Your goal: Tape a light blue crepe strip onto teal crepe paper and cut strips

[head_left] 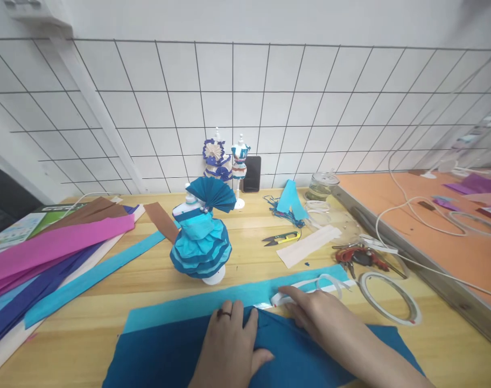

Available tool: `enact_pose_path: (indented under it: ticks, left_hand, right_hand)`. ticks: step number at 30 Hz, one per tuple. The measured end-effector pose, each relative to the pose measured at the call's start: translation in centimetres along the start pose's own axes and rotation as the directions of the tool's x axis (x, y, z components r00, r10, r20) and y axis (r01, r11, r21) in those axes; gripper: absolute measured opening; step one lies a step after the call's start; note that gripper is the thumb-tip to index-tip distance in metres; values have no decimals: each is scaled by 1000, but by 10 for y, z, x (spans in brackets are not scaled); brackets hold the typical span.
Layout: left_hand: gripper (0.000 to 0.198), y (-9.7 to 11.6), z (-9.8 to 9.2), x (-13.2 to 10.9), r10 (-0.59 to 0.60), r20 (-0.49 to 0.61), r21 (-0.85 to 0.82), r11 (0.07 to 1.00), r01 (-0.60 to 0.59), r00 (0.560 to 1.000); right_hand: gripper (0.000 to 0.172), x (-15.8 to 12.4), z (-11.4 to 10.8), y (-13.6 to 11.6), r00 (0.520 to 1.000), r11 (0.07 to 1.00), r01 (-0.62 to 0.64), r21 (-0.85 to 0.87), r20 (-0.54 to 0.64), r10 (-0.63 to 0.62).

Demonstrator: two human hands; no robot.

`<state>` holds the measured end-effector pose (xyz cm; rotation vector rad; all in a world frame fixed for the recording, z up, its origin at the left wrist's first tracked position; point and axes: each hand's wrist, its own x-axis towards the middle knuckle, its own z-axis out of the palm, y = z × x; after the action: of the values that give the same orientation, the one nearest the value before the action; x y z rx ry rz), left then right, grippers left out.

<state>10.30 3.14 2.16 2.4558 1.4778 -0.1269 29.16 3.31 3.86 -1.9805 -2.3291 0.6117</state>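
My left hand (229, 345) lies flat with fingers stretched out on a dark blue crepe paper sheet (160, 358), pressing its top edge where it overlaps a light turquoise strip (181, 310). My right hand (310, 312) rests beside it, fingertips pinched on a white tape backing strip (310, 285) that peels along the turquoise strip's edge. Behind them stands a small mannequin in a turquoise ruffled paper dress (201, 237) with a pleated fan collar.
Folded crepe sheets in pink (55, 245), purple and brown lie at the left. Thread snips (281, 237), a white paper strip, keys (360, 256), a tape roll (388, 296), a glass jar (321, 186), a phone and two small mannequins (227, 161) stand behind. An orange table (443, 237) with cables adjoins on the right.
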Motion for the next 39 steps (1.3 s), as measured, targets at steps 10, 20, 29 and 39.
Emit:
enact_pose_path:
  ticks: [10, 20, 29, 39]
  left_hand:
    - [15, -4, -15, 27, 172, -37, -91, 980, -175, 984]
    - [13, -19, -7, 38, 267, -79, -283, 918, -278, 960]
    - [25, -18, -8, 37, 272, -106, -258, 921, -291, 956]
    - [26, -17, -3, 38, 256, -154, -262, 921, -289, 954]
  right_hand:
    - [26, 13, 2, 2, 999, 964, -19, 264, 37, 10]
    - [24, 11, 6, 29, 985, 979, -155, 130, -53, 163]
    - [25, -11, -4, 104, 895, 903, -426, -50, -172, 413]
    - [48, -36, -24, 62, 886, 948, -318, 29, -347, 308]
